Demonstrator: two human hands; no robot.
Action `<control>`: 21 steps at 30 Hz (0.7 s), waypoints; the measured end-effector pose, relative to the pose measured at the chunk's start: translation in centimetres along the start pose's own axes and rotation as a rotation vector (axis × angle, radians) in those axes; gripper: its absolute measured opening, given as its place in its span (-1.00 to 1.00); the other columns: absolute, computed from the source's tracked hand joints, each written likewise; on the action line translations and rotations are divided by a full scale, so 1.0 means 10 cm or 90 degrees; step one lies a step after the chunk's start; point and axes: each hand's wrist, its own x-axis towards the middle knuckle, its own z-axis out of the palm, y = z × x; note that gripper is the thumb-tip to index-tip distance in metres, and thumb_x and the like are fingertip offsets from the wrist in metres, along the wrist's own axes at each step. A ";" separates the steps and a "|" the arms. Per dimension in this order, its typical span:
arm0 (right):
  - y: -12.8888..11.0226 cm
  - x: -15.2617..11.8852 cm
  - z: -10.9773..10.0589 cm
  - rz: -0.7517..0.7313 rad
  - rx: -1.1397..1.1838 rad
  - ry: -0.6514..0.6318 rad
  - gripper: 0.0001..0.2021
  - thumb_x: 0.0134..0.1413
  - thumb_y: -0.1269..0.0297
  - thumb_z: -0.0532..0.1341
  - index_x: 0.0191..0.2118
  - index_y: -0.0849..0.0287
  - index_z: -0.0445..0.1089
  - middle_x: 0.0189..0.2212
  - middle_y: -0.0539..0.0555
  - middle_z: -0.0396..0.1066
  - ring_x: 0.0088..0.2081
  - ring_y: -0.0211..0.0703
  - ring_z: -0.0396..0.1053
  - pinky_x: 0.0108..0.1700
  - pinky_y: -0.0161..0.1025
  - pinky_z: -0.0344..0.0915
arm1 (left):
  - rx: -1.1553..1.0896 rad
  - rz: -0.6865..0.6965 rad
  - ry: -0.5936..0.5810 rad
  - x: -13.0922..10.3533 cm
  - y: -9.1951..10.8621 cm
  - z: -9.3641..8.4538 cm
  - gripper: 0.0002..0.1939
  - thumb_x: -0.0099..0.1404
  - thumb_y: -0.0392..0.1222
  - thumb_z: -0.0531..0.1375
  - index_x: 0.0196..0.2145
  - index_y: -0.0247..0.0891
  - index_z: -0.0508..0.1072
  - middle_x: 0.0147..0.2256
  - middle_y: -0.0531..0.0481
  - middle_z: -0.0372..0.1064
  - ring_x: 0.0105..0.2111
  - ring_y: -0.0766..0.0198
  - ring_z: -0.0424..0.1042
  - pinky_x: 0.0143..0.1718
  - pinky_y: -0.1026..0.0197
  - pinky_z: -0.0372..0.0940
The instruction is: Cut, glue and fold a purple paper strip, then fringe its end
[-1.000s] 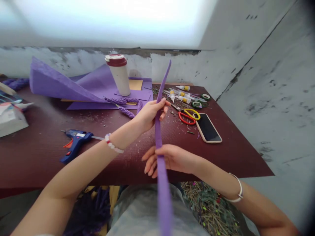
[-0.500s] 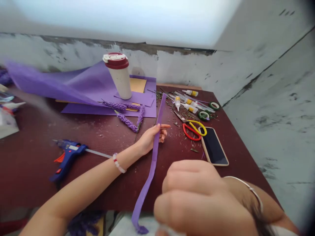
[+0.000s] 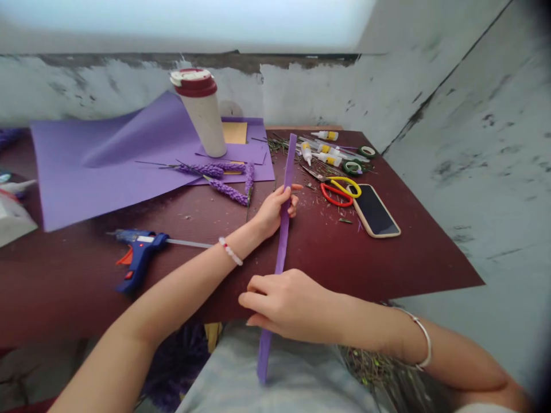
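A long, narrow purple paper strip [image 3: 283, 246] runs from above the table down past its front edge over my lap. My left hand [image 3: 275, 211] pinches its upper part between thumb and fingers, and the free end points up toward the back. Closer to me, my right hand [image 3: 284, 304] lies across the lower part of the strip, fingers closed around it; the exact grip is partly hidden by the back of the hand. Below that hand hangs the strip's lower end. A blue glue gun [image 3: 141, 252] with a glue stick in its rear lies left of my left forearm.
Purple paper sheets [image 3: 107, 178] cover the back left, with a lidded cup [image 3: 201, 115] and purple flower stems [image 3: 228, 189] on them. To the right lie scissors [image 3: 340, 192], a phone [image 3: 373, 211], small glue bottles [image 3: 329, 159], green tape rolls [image 3: 353, 167] and stem scraps. A wall borders the right.
My right hand has moved from close to the camera down and left onto the strip's lower part. The strip is straighter. The large purple sheet at left has settled onto the table.
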 end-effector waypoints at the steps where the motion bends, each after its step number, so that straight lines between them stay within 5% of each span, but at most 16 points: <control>1: 0.01 -0.06 0.05 -0.031 -0.014 -0.021 -0.89 0.36 0.30 0.23 -0.22 0.19 0.46 -0.30 0.04 0.48 -0.34 -0.18 0.43 -0.42 -0.22 0.25 | 0.001 -0.002 -0.002 0.00 0.00 0.00 -0.77 0.54 -0.30 0.03 -0.17 -0.35 0.48 -0.53 0.12 0.27 -0.64 0.45 0.16 -0.55 0.35 0.11; 3: 0.02 -0.23 0.22 -0.091 -0.076 -0.023 -0.90 0.36 0.44 0.18 -0.19 0.23 0.45 -0.27 0.08 0.47 -0.29 -0.15 0.41 -0.32 -0.21 0.29 | 0.002 -0.003 0.001 0.01 0.02 0.01 -0.76 0.53 -0.36 0.02 -0.20 -0.39 0.48 -0.50 0.08 0.31 -0.60 0.44 0.24 -0.52 0.35 0.15; 6: 0.03 -0.49 0.49 -0.210 -0.166 0.076 -0.77 0.40 0.45 0.11 -0.30 0.23 0.46 -0.29 0.11 0.47 -0.26 -0.15 0.39 -0.27 -0.19 0.30 | 0.003 0.009 0.017 -0.01 0.03 0.07 -0.79 0.47 -0.46 0.03 -0.19 -0.39 0.47 -0.48 0.08 0.32 -0.58 0.44 0.27 -0.50 0.36 0.17; 9: 0.02 -0.68 0.63 -0.234 -0.274 0.167 -0.75 0.41 0.45 0.09 -0.17 0.22 0.53 -0.06 0.15 0.52 -0.01 -0.05 0.40 -0.02 -0.06 0.35 | 0.015 0.014 0.026 -0.05 0.03 0.16 -0.80 0.43 -0.50 0.05 -0.21 -0.34 0.45 -0.52 0.13 0.26 -0.65 0.46 0.16 -0.57 0.38 0.07; 13: 0.11 -0.84 0.82 -0.321 -0.243 0.247 -0.77 0.36 0.47 0.16 -0.26 0.28 0.58 -0.19 0.16 0.56 -0.17 -0.12 0.46 -0.07 -0.15 0.39 | 0.039 0.025 0.033 -0.17 0.07 0.31 -0.76 0.50 -0.29 0.10 -0.37 -0.32 0.40 -0.59 0.17 0.14 -0.68 0.47 0.10 -0.61 0.39 0.04; 15: 0.19 -0.91 0.99 -0.362 -0.169 0.190 -0.78 0.35 0.47 0.17 -0.26 0.27 0.59 -0.18 0.15 0.59 -0.16 -0.16 0.50 -0.06 -0.24 0.42 | 0.051 0.043 0.041 -0.31 0.12 0.36 -0.75 0.48 -0.28 0.15 -0.40 -0.34 0.41 -0.55 0.12 0.23 -0.62 0.45 0.24 -0.54 0.40 0.17; 17: 0.28 -0.96 1.18 -0.273 -0.020 0.019 -0.77 0.38 0.41 0.16 -0.23 0.21 0.59 -0.18 0.10 0.61 -0.15 -0.21 0.52 -0.08 -0.33 0.44 | 0.061 0.066 0.047 -0.49 0.15 0.39 -0.86 0.43 -0.34 0.20 -0.33 -0.37 0.46 -0.47 0.06 0.34 -0.54 0.44 0.35 -0.48 0.41 0.25; 19: 0.33 -0.99 1.33 -0.175 0.005 -0.024 -0.79 0.36 0.46 0.16 -0.14 0.23 0.58 -0.13 0.15 0.63 -0.13 -0.16 0.55 -0.11 -0.31 0.47 | 0.068 0.094 0.053 -0.71 0.11 0.41 -0.90 0.42 -0.27 0.25 -0.26 -0.36 0.50 -0.52 0.13 0.27 -0.61 0.50 0.23 -0.58 0.45 0.11; 21: 0.30 -1.03 1.34 -0.056 0.026 -0.041 -0.70 0.31 0.56 0.15 0.06 0.26 0.52 0.00 0.26 0.60 -0.09 -0.06 0.56 -0.14 -0.21 0.49 | 0.086 0.148 0.057 -0.94 -0.01 0.42 -0.70 0.39 -0.01 0.32 -0.32 -0.32 0.47 -0.61 0.25 0.03 -0.71 0.55 -0.05 -0.69 0.45 -0.13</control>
